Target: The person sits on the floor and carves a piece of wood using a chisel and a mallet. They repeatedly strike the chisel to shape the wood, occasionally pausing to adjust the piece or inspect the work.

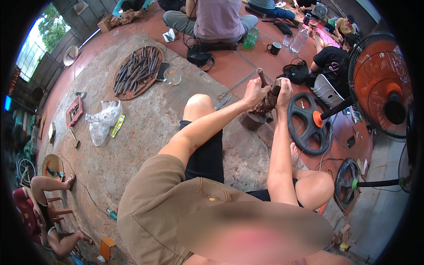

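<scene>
My left hand [256, 92] is closed around a slim brown rod-like tool [261, 77], its end sticking up past my fingers. My right hand [285, 92] is wrapped on the far right side of a dark brown, knobbly carved wood piece [267, 104]. Both hands are close together in front of my knees, with the carved piece between them. Beneath it stands a reddish-brown block [251, 120]. The tool's lower end is hidden behind my left hand and the carving.
A round woven tray [160, 84] of dark stick-shaped tools lies ahead left. Near it are a plastic bag [104, 123] and a hammer [75, 139]. A standing fan [380, 88] with a black base [304, 119] is close on my right. Several people sit around; one person [218, 22] is straight ahead.
</scene>
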The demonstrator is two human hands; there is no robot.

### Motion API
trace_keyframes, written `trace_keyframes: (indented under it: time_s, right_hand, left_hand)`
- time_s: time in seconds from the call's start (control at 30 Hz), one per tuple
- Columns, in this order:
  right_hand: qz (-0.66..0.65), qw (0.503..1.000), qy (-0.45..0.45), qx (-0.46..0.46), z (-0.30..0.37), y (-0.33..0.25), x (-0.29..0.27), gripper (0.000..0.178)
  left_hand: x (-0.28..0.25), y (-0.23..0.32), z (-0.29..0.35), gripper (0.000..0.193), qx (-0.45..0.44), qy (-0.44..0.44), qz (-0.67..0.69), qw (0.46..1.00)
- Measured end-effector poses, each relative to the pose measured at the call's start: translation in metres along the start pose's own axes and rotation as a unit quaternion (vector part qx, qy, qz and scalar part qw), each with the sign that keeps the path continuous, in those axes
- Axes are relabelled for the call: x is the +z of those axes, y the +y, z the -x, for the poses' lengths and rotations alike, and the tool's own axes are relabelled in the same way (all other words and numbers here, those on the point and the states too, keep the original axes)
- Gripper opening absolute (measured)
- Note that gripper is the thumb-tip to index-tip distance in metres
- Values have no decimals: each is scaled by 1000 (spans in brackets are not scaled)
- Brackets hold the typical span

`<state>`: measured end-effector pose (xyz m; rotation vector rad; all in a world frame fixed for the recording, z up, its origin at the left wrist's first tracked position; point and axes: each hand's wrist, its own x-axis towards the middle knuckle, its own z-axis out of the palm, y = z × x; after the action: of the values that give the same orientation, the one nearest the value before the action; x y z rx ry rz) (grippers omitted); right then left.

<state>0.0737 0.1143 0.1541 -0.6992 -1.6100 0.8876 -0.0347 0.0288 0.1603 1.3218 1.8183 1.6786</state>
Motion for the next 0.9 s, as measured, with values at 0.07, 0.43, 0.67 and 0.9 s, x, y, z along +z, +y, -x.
trace_keyframes:
  time_s: [0.07, 0.43, 0.67, 0.9]
  right_hand:
    - [-4, 1000, 0, 3, 0, -1, 0, 30]
    - [-18, 1000, -2, 19, 1, -1, 2, 29]
    - [-36, 999, 8, 23, 0, -1, 1, 29]
    - [-27, 999, -1, 19, -1, -2, 0, 29]
  left_hand:
    - [-3, 0, -1, 24, 5, -39, -33, 999]
    - [-1, 2, -1, 21, 21, 34, 25, 999]
    - [-5, -2, -4, 26, 11, -39, -57, 998]
    - [-4, -2, -8, 21, -10, 1, 66, 998]
